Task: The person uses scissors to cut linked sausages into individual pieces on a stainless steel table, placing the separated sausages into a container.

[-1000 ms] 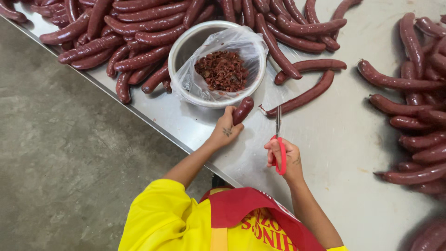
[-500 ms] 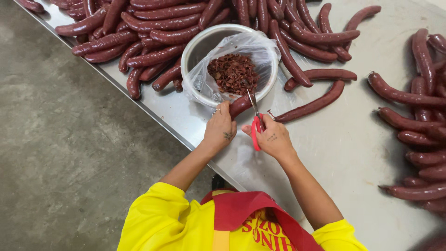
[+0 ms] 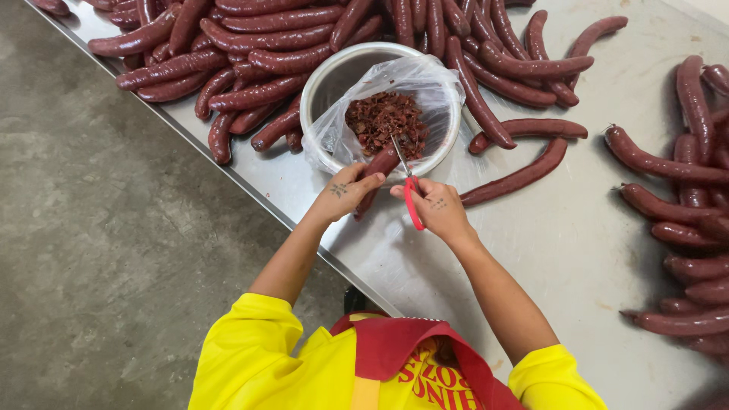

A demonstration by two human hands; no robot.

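My left hand [image 3: 343,192] grips a dark red sausage [image 3: 377,168], holding its upper end over the rim of a metal bowl [image 3: 323,82]. My right hand [image 3: 437,209] holds red-handled scissors [image 3: 408,188], their blades pointing up at the sausage's tip above the bowl. A clear plastic bag [image 3: 425,80] lines the bowl, and a heap of small dark red trimmings [image 3: 383,118] lies inside it. Both hands meet at the bowl's near edge.
A steel table [image 3: 562,250] carries the bowl. Several long red sausages [image 3: 250,57] are piled behind and left of it, two lie just right [image 3: 524,175], and more fill the right side [image 3: 683,197]. Grey concrete floor [image 3: 114,250] lies left of the table edge.
My right hand has moved left with the scissors, from apart on the table to the sausage's tip at the bowl. The left hand has lifted the sausage's end onto the bowl's rim.
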